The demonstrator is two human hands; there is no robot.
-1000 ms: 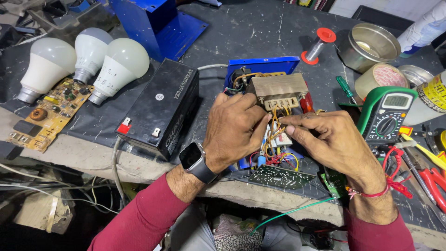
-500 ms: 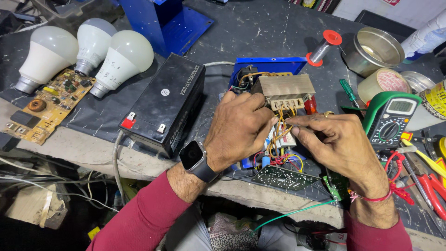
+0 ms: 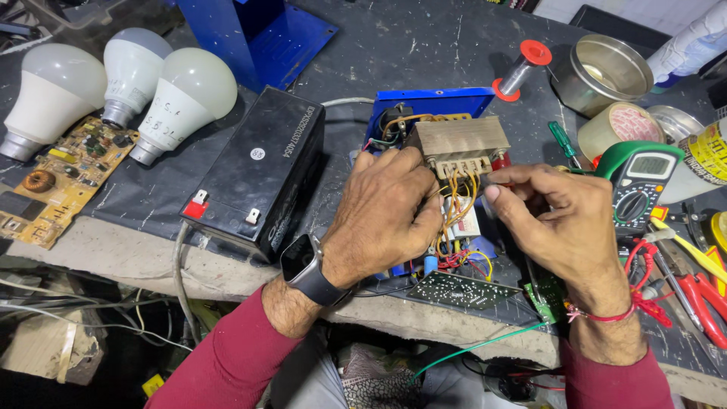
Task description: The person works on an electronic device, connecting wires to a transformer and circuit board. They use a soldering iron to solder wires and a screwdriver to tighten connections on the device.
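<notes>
Far to my left, three white bulbs [image 3: 129, 83] lay on the dark table [image 3: 424, 53] above a yellow board [image 3: 57, 178], and nobody was touching them. Next came the black battery [image 3: 261, 170], lying flat with its red end near the table edge, with no wire that I could see joined to that end. My left hand [image 3: 382, 216] was curled over the open blue box [image 3: 428, 106], fingers bent close together and pressing down on the parts under the metal block [image 3: 458, 144]. The orange wires [image 3: 457, 203] hung loose from that block, between my two hands. My right hand [image 3: 556, 223] had its thumb and first finger pinched together beside the block, but I could not tell what was caught between them. A green board [image 3: 458, 290] lay bare below, so the box looked opened up and not put back together. Further right, the meter [image 3: 644, 185] and the red pliers [image 3: 700, 299] sat unused.
</notes>
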